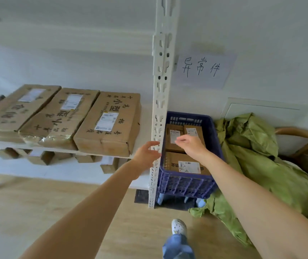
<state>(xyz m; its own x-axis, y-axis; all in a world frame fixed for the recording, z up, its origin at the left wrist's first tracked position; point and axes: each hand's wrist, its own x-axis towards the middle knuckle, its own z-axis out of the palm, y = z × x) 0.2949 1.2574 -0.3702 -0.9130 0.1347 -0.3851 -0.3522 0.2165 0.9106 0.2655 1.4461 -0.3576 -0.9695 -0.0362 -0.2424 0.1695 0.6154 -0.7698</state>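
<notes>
- A blue lattice plastic crate (184,184) stands right of the white slotted metal upright (161,109), holding matte cardboard boxes (171,146).
- The right hand (191,145) hovers over the boxes, fingers loosely bent, gripping nothing.
- The left hand (146,153) has straight fingers, tips at the upright.
- The box labels are unreadable; the wall sheet (203,69) reads "异常件".

L hand (148,151) stretched fwd, open, fingers straight. R hand (190,144) fwd too, slightly higher, fingers loosely curled, holding nothing. Hands near, not touching.
</notes>
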